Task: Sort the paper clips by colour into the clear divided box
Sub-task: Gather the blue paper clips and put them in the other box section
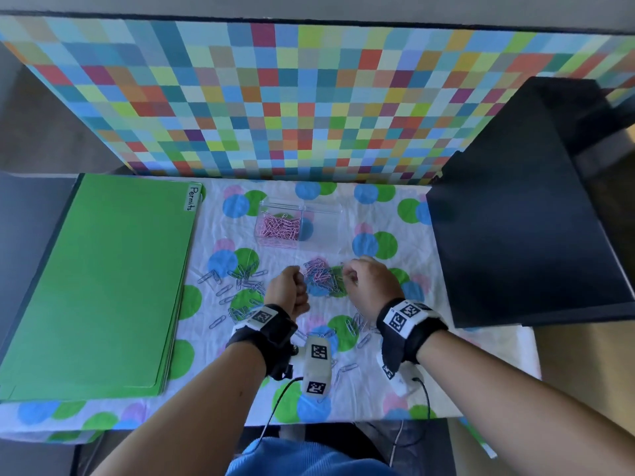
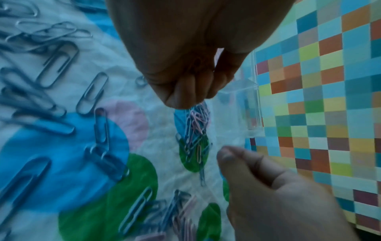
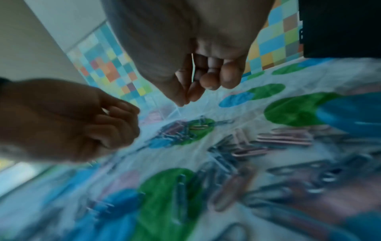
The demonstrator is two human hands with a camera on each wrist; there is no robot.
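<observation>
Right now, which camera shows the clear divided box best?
The head view: the clear divided box shows whole, pink clips in its left compartment, the right apparently empty. The left wrist view catches only one blurry transparent corner; the right wrist view shows a faint smear.

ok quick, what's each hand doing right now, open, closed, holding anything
Left hand: fingers curled into a fist; whether it holds clips cannot be told.
Right hand: fingertips pinched together over the mixed clip pile; any clip between them cannot be told.

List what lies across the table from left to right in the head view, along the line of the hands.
Green folders → scattered blue paper clips → left hand → mixed pink and blue clip pile → right hand → black panel.
</observation>
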